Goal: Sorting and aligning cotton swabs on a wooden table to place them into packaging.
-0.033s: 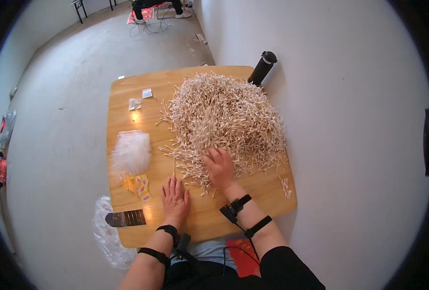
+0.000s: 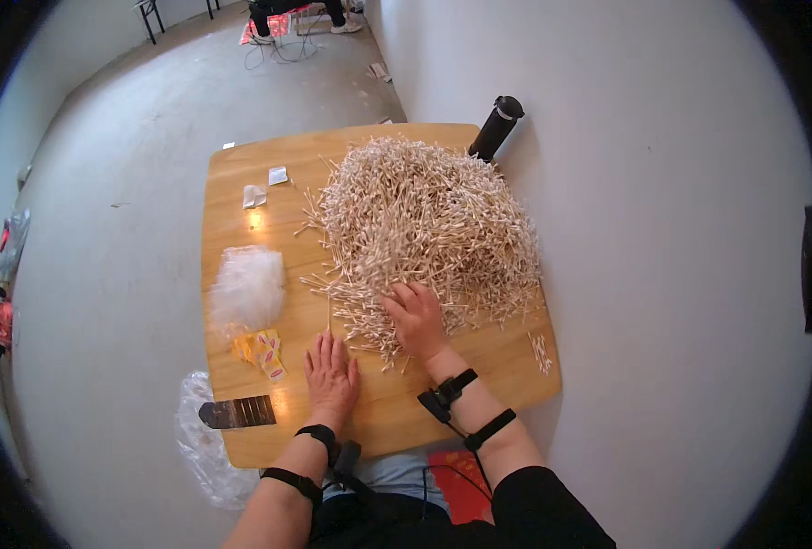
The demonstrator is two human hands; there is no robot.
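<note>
A large, loose heap of cotton swabs (image 2: 443, 201) covers much of the wooden table. At its near edge my right hand (image 2: 417, 320) is closed, fingers curled around some swabs. A patch of swabs just beyond those fingers is blurred, and the fingertips are partly hidden among them. My left hand (image 2: 332, 380) lies flat on the tabletop with its fingers stretched out and nothing in it. One single swab points away from its fingertips.
On the table's left are a stack of clear plastic bags (image 2: 249, 288), yellow labels (image 2: 269, 354) and a dark slotted strip (image 2: 238, 413). A black bottle (image 2: 497, 128) stands at the far right by the wall. Several swabs (image 2: 540, 353) lie apart at the right edge.
The blurred swabs beyond my right hand have shifted slightly. Both hands stay almost in place.
</note>
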